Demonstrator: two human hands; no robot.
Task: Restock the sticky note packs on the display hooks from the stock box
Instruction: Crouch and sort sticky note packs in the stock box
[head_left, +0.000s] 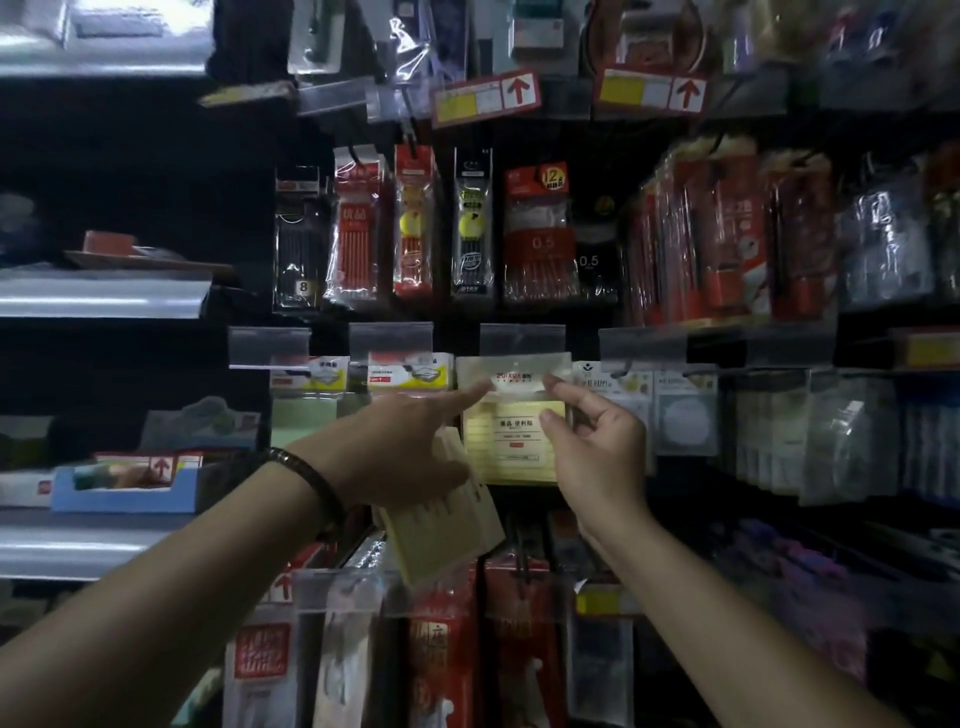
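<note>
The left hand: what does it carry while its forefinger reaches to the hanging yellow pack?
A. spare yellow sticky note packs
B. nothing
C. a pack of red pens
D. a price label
A: spare yellow sticky note packs stick out below the left hand, held by its curled lower fingers.

I read "0.5" in white on the red-banded clear pack of pen refills (543, 242), with "12" in its top badge, and "0.5" again on the black pack (588, 261) beside it. The black pen pack (301, 244) bears an "8". The header of the pale yellow sticky note pack (511, 447) seems to say "ZUIXUA". A red up-arrow marks each red-bordered price tag (485, 96) (652, 91).
</note>
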